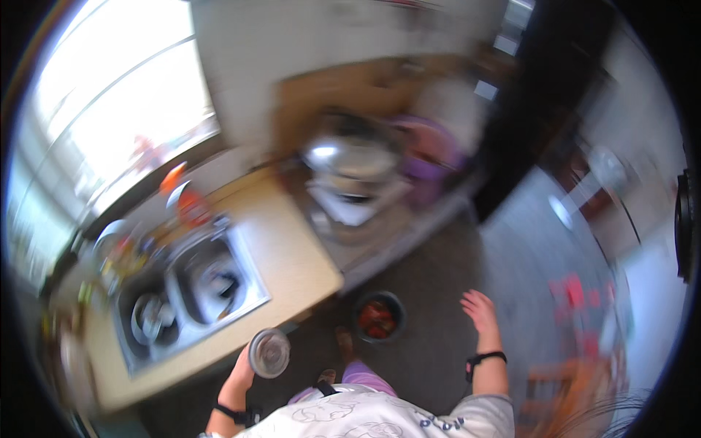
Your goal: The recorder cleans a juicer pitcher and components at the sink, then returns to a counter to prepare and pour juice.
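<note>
My left hand (243,368) holds a round lidded container (269,353), seen from above near the counter's front edge. Its contents are too blurred to tell. Out to the right, over the floor, my right hand (479,309) is empty with its fingers apart. A dark bucket (402,317) with reddish contents stands on the floor between the two hands. Left of the container is a double steel sink (254,298) with dishes in both basins.
The pale countertop (296,246) runs along the left. An orange bottle (191,208) stands behind the sink. Beyond the counter are a large metal pot (356,159) and a purple tub (460,164). An orange wooden chair or stool (547,378) is at lower right.
</note>
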Tool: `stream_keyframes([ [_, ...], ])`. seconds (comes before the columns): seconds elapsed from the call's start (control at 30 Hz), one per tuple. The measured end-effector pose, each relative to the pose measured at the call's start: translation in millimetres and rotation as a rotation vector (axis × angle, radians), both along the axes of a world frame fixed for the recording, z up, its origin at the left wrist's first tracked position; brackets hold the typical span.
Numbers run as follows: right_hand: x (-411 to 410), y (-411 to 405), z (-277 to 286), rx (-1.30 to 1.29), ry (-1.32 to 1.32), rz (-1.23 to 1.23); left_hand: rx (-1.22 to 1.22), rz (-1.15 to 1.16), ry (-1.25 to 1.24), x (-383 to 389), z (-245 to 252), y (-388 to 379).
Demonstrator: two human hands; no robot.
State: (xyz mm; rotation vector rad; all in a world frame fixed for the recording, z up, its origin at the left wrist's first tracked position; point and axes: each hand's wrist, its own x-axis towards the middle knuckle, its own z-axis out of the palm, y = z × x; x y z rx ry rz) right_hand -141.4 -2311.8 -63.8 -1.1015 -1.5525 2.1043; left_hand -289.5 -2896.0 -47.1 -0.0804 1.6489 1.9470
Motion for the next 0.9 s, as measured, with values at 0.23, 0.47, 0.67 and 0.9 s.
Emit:
stream_keyframes([
  [0.23,241.4,-25.2,14.7,0.035,-0.130,-0.266,0.117,-0.255,-0.175,54.1,-28.7,111.8],
  [0.47,481.1,-17.4,1.1,0.029,-0.125,-0.690,0.241,-0.778,-0.246,146.5,-47.3,318.1],
  [0.67,616.6,-30.6,-23.2,-0.053,-0.143,-0.908,0.209,-1.035,-0.162,247.6,-57.1,454.9],
  [0.9,717.8,-2.2,-36.8,-0.085,-0.061,-1.176,0.109,-1.291,-0.183,345.8,-31.0,612.6],
])
